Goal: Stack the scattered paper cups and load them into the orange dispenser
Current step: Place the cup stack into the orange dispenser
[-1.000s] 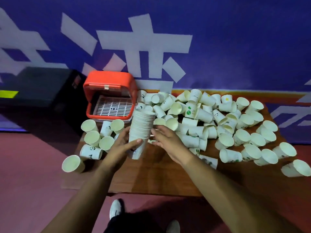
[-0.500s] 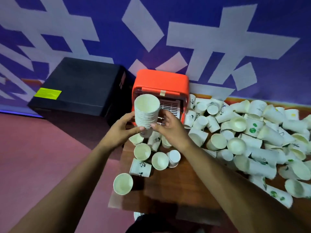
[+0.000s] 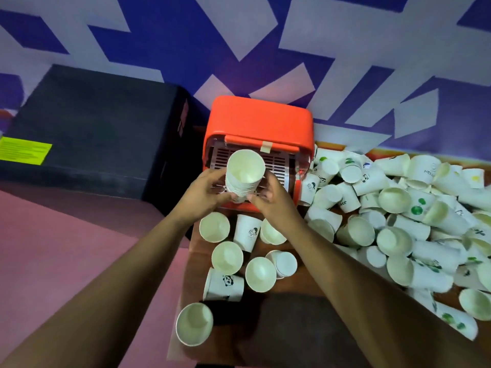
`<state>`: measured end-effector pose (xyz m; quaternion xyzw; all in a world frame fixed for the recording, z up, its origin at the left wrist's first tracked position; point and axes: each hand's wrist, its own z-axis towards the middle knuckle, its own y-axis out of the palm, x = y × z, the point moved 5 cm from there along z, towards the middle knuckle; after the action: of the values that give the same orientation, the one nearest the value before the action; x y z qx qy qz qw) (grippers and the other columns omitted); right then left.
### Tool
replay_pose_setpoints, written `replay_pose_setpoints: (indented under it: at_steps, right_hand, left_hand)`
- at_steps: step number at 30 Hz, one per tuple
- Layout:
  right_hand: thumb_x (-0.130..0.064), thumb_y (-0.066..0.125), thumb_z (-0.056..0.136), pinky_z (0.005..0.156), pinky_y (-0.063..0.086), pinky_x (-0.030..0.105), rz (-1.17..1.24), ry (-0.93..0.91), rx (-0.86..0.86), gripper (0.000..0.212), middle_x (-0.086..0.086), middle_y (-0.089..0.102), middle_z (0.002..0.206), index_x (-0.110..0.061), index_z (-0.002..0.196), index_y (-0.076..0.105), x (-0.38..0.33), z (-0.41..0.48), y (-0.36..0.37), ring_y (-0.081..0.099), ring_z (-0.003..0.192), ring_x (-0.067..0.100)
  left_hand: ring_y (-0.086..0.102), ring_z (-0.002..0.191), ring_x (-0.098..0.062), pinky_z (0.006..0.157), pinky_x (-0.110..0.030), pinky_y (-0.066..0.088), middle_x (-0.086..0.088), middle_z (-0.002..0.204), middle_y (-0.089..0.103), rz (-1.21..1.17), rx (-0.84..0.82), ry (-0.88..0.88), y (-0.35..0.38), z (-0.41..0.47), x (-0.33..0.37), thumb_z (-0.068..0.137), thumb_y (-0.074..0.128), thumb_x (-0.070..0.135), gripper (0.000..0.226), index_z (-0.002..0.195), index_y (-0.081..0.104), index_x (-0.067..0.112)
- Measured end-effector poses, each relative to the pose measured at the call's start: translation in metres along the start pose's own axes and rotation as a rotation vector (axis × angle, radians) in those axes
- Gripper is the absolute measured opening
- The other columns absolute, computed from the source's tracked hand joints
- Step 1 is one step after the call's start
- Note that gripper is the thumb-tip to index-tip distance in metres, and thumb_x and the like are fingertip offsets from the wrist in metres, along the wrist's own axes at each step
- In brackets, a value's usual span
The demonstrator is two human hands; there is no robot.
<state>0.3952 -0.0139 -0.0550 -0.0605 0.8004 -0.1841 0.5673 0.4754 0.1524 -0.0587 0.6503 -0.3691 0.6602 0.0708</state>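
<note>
A tall stack of white paper cups stands upright, its mouth facing me, right in front of the orange dispenser. My left hand grips the stack's lower left side and my right hand grips its lower right side. Behind the stack, the dispenser's open front shows a white slotted grid. Loose cups lie scattered on the brown table below my hands, and a big heap of cups fills the table's right side.
A black box with a yellow label sits left of the dispenser. One cup hangs at the table's left edge. A blue wall with white shapes stands behind, and a pink floor lies to the left.
Both hands have lifted the stack from the table and carried it left and up to the dispenser's opening. My view has swung left and closer to the dispenser.
</note>
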Motion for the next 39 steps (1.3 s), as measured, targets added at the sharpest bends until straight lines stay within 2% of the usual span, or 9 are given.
replay_pose_setpoints:
  at_steps: [2,5,8,14,19,22,27,32,39]
  right_hand:
    - [-0.027,0.069,0.084,0.103,0.049,0.043,0.015,-0.003,0.008,0.068,-0.007,0.055,0.138,-0.037,0.141,0.035,0.002,0.011,0.003,0.058,0.12,0.01]
    - [-0.021,0.069,0.084,0.103,0.049,0.043,-0.004,-0.036,0.042,0.067,-0.011,0.055,0.135,-0.034,0.141,0.037,0.001,0.025,0.006,0.056,0.122,0.01]
    - [-0.016,0.07,0.084,0.103,0.049,0.043,-0.03,-0.05,0.05,0.067,-0.016,0.054,0.131,-0.034,0.14,0.039,0.004,0.034,0.008,0.053,0.125,0.011]
    - [-0.015,0.071,0.085,0.101,0.051,0.041,-0.059,-0.031,0.019,0.066,-0.011,0.056,0.133,-0.031,0.141,0.04,0.017,0.047,0.014,0.054,0.121,0.009]
    - [-0.009,0.07,0.085,0.102,0.05,0.041,-0.037,0.031,-0.045,0.062,-0.007,0.058,0.133,-0.026,0.139,0.043,0.035,0.048,0.02,0.059,0.118,0.01]
    - [-0.006,0.069,0.085,0.1,0.052,0.042,-0.019,0.055,-0.05,0.061,-0.003,0.061,0.132,-0.025,0.138,0.044,0.038,0.052,0.021,0.062,0.115,0.011]
    - [-0.015,0.068,0.087,0.098,0.053,0.043,-0.024,0.03,-0.03,0.053,0.001,0.062,0.132,-0.019,0.136,0.047,0.03,0.068,0.024,0.063,0.115,0.013]
    - [-0.027,0.072,0.078,0.099,0.051,0.045,-0.042,0.028,0.029,0.055,-0.006,0.064,0.125,-0.029,0.128,0.05,0.036,0.082,0.027,0.062,0.115,0.012]
    - [-0.014,0.071,0.086,0.095,0.051,0.035,-0.116,0.021,0.086,0.04,0.0,0.066,0.116,-0.012,0.123,0.056,0.028,0.101,0.028,0.063,0.106,0.015]
  left_hand:
    - [0.061,0.11,-0.006,0.099,-0.019,0.05,0.001,0.12,0.057,0.016,0.006,-0.027,-0.002,0.012,-0.007,0.083,0.081,0.021,0.058,0.137,0.061,0.029]
    - [0.063,0.115,-0.011,0.104,-0.036,0.052,0.002,0.124,0.059,0.053,0.028,-0.065,-0.006,0.024,-0.017,0.078,0.083,0.031,0.063,0.137,0.06,0.032]
    - [0.062,0.118,-0.012,0.104,-0.038,0.052,0.001,0.129,0.06,0.079,0.044,-0.083,-0.007,0.028,-0.023,0.084,0.08,0.02,0.06,0.139,0.058,0.029]
    - [0.062,0.115,-0.01,0.096,-0.017,0.047,0.001,0.133,0.062,0.145,0.014,-0.12,-0.003,0.031,-0.032,0.087,0.077,0.02,0.056,0.139,0.057,0.023]
    - [0.061,0.097,0.014,0.081,0.001,0.041,0.017,0.122,0.063,0.121,-0.045,-0.12,0.006,0.025,-0.035,0.088,0.076,0.021,0.058,0.141,0.054,0.028]
    - [0.061,0.099,0.009,0.085,-0.007,0.044,0.02,0.119,0.064,0.103,-0.035,-0.139,0.008,0.027,-0.038,0.087,0.077,0.024,0.059,0.141,0.054,0.031]
    - [0.066,0.107,-0.001,0.092,-0.018,0.052,0.007,0.121,0.07,-0.069,0.113,-0.165,0.002,0.034,-0.043,0.089,0.074,0.013,0.05,0.137,0.06,0.021]
    - [0.067,0.114,-0.011,0.099,-0.028,0.053,0.001,0.123,0.071,-0.223,0.206,-0.151,0.003,0.034,-0.043,0.088,0.072,0.002,0.049,0.133,0.061,0.018]
    - [0.065,0.118,-0.007,0.107,-0.035,0.05,0.002,0.124,0.072,-0.231,0.326,-0.204,0.006,0.044,-0.05,0.088,0.074,0.014,0.048,0.134,0.063,0.016]
